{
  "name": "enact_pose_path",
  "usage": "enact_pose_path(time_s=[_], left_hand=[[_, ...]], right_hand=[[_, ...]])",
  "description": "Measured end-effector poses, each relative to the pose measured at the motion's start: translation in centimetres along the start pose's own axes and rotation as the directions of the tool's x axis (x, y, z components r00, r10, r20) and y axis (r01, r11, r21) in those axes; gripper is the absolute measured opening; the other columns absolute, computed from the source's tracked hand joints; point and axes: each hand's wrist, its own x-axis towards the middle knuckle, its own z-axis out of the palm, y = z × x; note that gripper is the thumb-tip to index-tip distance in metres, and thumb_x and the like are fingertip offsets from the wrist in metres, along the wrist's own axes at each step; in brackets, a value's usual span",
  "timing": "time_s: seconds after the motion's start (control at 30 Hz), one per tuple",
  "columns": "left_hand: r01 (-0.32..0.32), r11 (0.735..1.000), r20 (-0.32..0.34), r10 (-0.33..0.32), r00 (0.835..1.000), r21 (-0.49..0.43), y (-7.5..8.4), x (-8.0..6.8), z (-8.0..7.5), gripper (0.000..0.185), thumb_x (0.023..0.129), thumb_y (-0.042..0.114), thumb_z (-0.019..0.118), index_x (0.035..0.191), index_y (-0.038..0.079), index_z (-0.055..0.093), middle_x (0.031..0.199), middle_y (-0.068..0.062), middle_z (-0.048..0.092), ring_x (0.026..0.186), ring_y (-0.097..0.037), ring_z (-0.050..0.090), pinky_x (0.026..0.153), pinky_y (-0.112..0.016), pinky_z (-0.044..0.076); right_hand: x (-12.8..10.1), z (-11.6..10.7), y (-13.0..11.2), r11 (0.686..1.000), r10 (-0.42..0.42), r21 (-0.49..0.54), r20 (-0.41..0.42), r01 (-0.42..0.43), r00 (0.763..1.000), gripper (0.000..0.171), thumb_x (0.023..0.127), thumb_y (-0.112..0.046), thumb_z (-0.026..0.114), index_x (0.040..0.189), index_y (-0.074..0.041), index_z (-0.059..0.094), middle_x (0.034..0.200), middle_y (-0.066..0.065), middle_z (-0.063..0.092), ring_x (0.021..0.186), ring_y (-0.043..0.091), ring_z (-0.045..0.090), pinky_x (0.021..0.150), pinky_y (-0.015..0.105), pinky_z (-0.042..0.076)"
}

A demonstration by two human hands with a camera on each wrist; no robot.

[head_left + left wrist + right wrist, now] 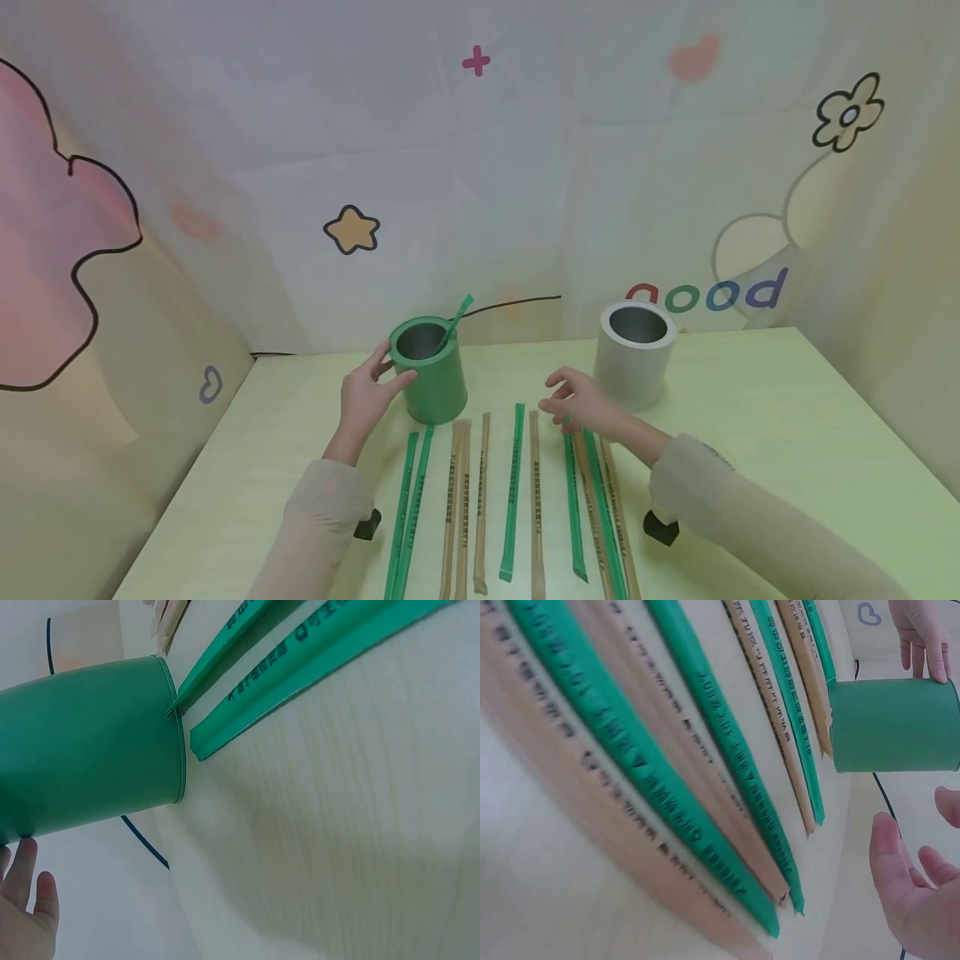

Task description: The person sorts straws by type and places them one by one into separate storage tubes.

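- Green cup: upright, smooth-walled, dark inside; stands toward the table's back edge, one green stick leaning out over its rim.
- Left hand: holds the green cup between thumb and fingers.
- Right hand: released, fingers loosely bent, at the far ends of the sticks.
- Flat green sticks and brown sticks: black print, too small to read.
- Backdrop: coloured letters "ood" after a partly hidden red one.
- White cup: well apart, rightward; table extends beyond both sides.
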Motion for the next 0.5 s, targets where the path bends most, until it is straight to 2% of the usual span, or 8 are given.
enact_pose_path(time_s=[0.3,0.5], left_hand=[[-0.007,1.000,-0.007,0.007,1.000,0.002,0.4,-0.2,-0.1,0.072,0.072,0.043,0.068,0.134,0.021,0.039,0.135,-0.003,0.042,0.115,-0.022,0.051,0.092,-0.041,0.042],[0.001,1.000,-0.007,-0.001,1.000,0.007,0.4,-0.2,-0.1,0.073,0.072,0.044,0.068,0.134,0.021,0.038,0.136,-0.003,0.042,0.115,-0.022,0.051,0.091,-0.040,0.043]], right_hand=[[-2.1,-1.3,1.6,1.000,0.012,-0.027,0.034,-0.011,0.999,0.039,0.085,-0.012,0.056,0.113,0.010,0.041,0.079,0.012,0.054,0.062,0.022,0.056,0.060,0.039,0.052],[-3.1,-1.7,2.7,0.996,0.083,-0.038,0.017,-0.082,0.996,0.036,0.084,-0.010,0.056,0.111,0.010,0.045,0.074,0.010,0.056,0.052,0.016,0.052,0.054,0.033,0.051]])
